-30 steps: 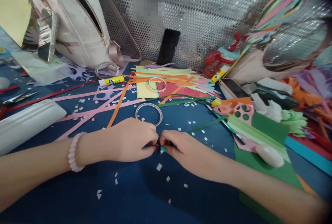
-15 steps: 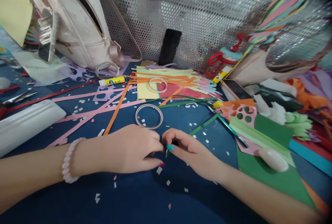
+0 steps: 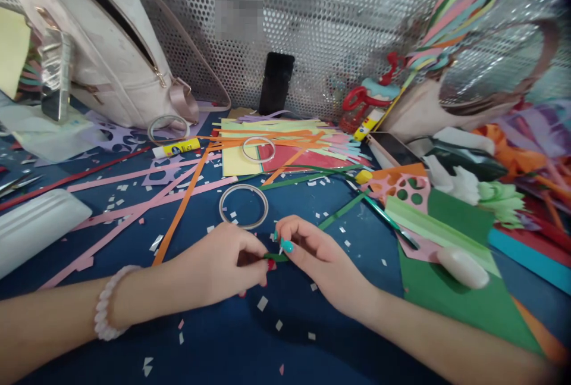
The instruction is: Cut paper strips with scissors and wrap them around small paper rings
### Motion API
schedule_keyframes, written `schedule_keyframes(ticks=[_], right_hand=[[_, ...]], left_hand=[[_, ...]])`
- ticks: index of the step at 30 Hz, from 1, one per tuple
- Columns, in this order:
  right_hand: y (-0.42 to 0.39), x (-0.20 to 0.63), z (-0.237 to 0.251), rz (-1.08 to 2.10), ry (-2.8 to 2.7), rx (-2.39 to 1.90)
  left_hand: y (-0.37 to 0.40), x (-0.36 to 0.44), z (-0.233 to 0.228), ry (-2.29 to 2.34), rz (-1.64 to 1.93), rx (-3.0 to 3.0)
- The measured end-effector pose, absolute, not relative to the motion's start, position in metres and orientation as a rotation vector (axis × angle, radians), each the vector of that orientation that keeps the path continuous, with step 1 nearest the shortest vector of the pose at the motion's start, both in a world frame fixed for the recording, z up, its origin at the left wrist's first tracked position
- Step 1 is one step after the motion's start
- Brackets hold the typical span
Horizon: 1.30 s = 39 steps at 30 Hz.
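Held item: narrow dark green paper strip [image 3: 275, 257], low over the blue table [image 3: 232, 343], lower centre; it runs off toward 2 o'clock.
Left hand [image 3: 218, 269]: fingertips pinched on the strip's near end, knuckles up, forearm lying on the table, seemingly for steadiness.
Right hand [image 3: 312, 254]: thumb and forefinger clamped on the same strip, fingertips meeting the left's.
Surroundings: clear tape ring [image 3: 243, 206] at 12 o'clock, just beyond the fingers; green paper sheet [image 3: 464, 301] at 3 o'clock.

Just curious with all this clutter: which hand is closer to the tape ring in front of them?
Left. The left hand lies just below the tape ring, nearly touching; the right hand sits off to its right.
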State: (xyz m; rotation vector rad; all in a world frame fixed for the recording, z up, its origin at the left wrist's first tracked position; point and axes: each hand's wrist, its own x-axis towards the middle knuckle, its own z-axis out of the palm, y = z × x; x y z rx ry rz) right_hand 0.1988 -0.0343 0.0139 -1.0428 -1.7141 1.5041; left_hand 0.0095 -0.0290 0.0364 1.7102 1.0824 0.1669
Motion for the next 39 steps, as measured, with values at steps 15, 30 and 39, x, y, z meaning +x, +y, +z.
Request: schedule_keyframes(ticks=[15,30,39], right_hand=[[-0.038,0.191,0.014,1.329,-1.880,-1.144],[-0.040,0.191,0.009,1.100,-1.944,-1.204],[-0.037,0.198,0.015,1.541,-1.777,-1.086]], left_hand=[[-0.028,0.016,0.043,1.073,0.138,1.401],[-0.026,0.016,0.043,1.150,0.070,1.448],[-0.028,0.011,0.038,1.093,0.088,1.509]])
